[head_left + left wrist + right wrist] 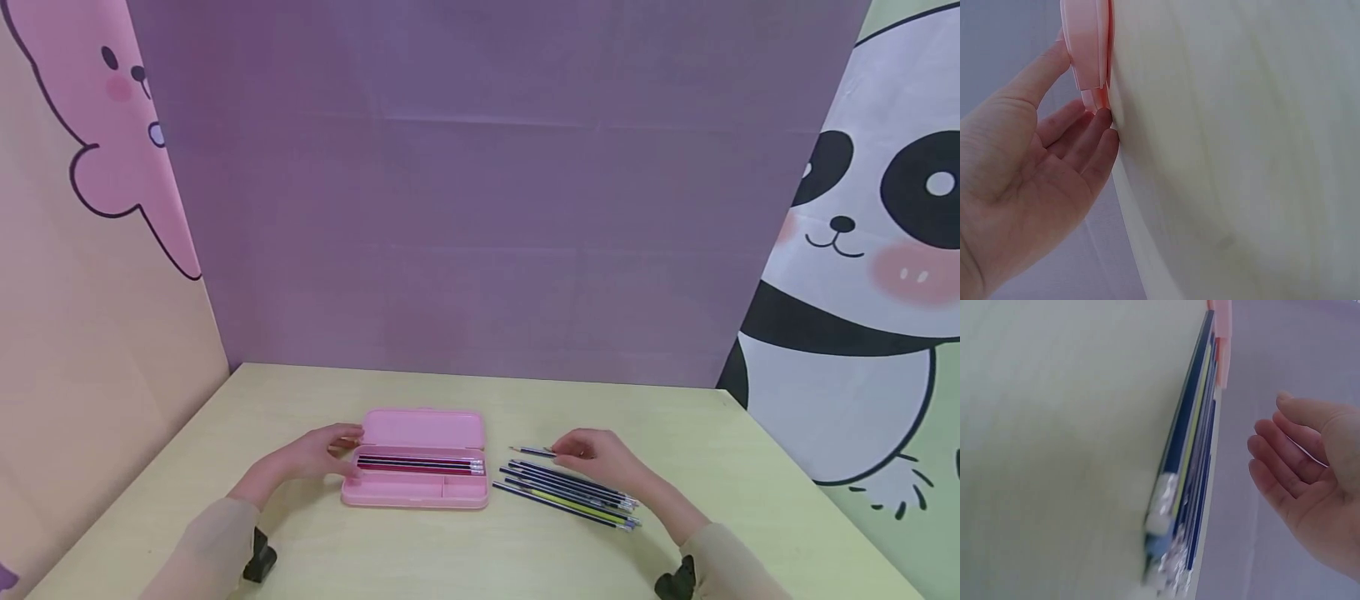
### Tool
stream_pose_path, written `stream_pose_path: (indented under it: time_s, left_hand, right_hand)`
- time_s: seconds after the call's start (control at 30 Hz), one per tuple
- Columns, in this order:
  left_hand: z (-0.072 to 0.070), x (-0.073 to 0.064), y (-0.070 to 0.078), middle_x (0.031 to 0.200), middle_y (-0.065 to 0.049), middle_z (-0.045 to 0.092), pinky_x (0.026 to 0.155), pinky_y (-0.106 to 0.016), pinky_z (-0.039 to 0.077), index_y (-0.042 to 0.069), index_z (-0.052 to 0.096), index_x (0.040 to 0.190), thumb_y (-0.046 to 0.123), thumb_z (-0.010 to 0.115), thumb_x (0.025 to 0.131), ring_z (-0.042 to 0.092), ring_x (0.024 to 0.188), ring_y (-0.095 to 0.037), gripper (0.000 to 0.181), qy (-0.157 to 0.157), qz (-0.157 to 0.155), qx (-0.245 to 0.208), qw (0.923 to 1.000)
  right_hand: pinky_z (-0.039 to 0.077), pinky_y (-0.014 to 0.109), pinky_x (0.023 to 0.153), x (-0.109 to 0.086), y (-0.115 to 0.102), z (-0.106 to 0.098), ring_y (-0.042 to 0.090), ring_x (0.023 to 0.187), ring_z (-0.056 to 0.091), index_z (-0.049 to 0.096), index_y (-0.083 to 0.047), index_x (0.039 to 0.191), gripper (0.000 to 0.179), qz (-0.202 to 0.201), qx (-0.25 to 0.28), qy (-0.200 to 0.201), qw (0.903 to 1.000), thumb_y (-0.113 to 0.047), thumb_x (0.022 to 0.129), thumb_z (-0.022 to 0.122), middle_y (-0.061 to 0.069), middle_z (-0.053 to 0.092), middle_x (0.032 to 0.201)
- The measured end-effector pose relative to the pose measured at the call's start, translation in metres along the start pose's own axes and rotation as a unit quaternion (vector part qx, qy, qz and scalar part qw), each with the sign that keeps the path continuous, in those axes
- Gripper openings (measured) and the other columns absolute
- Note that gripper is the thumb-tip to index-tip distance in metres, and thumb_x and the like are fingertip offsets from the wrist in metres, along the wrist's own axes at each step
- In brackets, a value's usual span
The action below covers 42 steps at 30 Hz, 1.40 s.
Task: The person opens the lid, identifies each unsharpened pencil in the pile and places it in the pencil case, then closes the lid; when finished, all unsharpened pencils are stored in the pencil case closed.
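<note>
A person's right hand bends over a lone dark pencil, thumb and fingers apart with nothing visible between them, the sharpened tip pointing to nine o'clock. The left hand rests loosely spread against the nine o'clock end of an open pink pencil case, seemingly to steady it. Inside, striped pencils lie lengthwise, presumably to fit the long compartment; a pencil pile fans out at four o'clock, apparently within easy reach
</note>
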<state>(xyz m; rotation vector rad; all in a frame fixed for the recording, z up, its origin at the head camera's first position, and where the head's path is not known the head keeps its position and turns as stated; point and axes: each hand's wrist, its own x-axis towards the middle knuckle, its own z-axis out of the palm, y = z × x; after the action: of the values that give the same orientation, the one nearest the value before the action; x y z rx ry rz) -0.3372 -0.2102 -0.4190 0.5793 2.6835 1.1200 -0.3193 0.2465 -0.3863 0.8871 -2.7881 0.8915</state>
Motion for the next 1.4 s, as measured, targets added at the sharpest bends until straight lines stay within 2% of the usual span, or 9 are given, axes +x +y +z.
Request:
stream_pose_path:
  time_s: [0.27,0.47,0.93,1.13,1.4]
  left_hand:
    - [0.000,0.000,0.001,0.137,-0.020,0.048,0.104,-0.052,0.039,0.000,0.042,0.137,0.025,0.076,0.078,0.047,0.123,-0.040,0.073,-0.001,0.002,0.000,1.0000]
    - [0.000,0.000,0.001,0.137,-0.020,0.047,0.104,-0.052,0.039,0.000,0.042,0.137,0.025,0.076,0.078,0.047,0.124,-0.040,0.073,-0.001,0.002,0.000,1.0000]
    - [0.000,0.000,-0.001,0.137,-0.020,0.048,0.104,-0.052,0.040,0.000,0.043,0.137,0.025,0.076,0.078,0.047,0.123,-0.039,0.073,0.001,0.000,0.000,1.0000]
    - [-0.002,0.000,0.001,0.137,-0.020,0.047,0.104,-0.052,0.040,0.000,0.042,0.137,0.026,0.076,0.078,0.047,0.123,-0.039,0.073,0.001,0.000,0.002,1.0000]
    - [-0.003,-0.003,0.005,0.137,-0.020,0.048,0.104,-0.052,0.040,-0.001,0.042,0.137,0.026,0.076,0.078,0.047,0.123,-0.040,0.073,0.001,-0.002,0.003,1.0000]
  right_hand:
    - [0.054,0.021,0.072,-0.012,0.008,-0.003,0.007,0.081,0.063,0.067,-0.003,0.103,0.026,0.024,0.014,-0.018,0.9994,-0.025,0.089,0.064,0.003,0.069,0.094]
    - [0.053,0.022,0.069,-0.018,0.008,-0.004,0.006,0.079,0.060,0.067,-0.004,0.102,0.024,0.021,-0.006,-0.029,0.9993,-0.024,0.090,0.063,0.000,0.068,0.091]
    - [0.051,0.020,0.064,-0.026,0.020,-0.006,0.001,0.072,0.056,0.068,-0.008,0.094,0.013,0.022,-0.011,-0.052,0.9983,-0.019,0.088,0.064,-0.003,0.067,0.084]
    - [0.052,0.021,0.064,-0.028,0.021,-0.008,0.002,0.073,0.057,0.068,-0.006,0.093,0.010,0.003,-0.008,-0.058,0.9983,-0.014,0.088,0.065,-0.001,0.067,0.084]
    - [0.052,0.020,0.064,-0.031,0.022,-0.010,0.001,0.073,0.057,0.067,-0.004,0.089,0.007,0.017,-0.024,-0.063,0.9976,-0.003,0.083,0.065,0.001,0.067,0.084]
